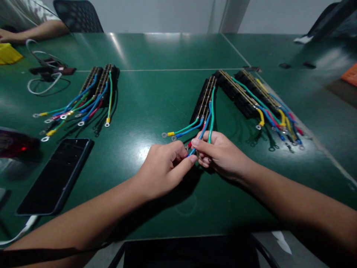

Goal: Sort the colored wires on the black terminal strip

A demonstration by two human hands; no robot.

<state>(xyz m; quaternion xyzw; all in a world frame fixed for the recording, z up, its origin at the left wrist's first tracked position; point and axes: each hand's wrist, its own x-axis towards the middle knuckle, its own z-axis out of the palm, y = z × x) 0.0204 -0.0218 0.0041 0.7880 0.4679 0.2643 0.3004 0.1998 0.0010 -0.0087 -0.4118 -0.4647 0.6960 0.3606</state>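
In front of me on the green table (145,96) lies a black terminal strip (206,97) with blue, green and red wires. My left hand (167,163) pinches the end of a blue wire (192,151), its thumb and fingers closed. My right hand (219,152) is closed on the same blue wire a little higher up, with a green wire (212,115) running down behind its thumb. A red wire end shows between the hands. Left of them rest a green wire with a yellow sleeve (170,133) and another blue wire (184,132), both ending in ring lugs.
Two wired strips (104,83) lie at the left, and more (241,93) at the right. A phone (55,176) with a white cable and a dark red object (16,143) are near left. Another person's arm (41,31) rests at the far left, beyond coiled cables (46,80).
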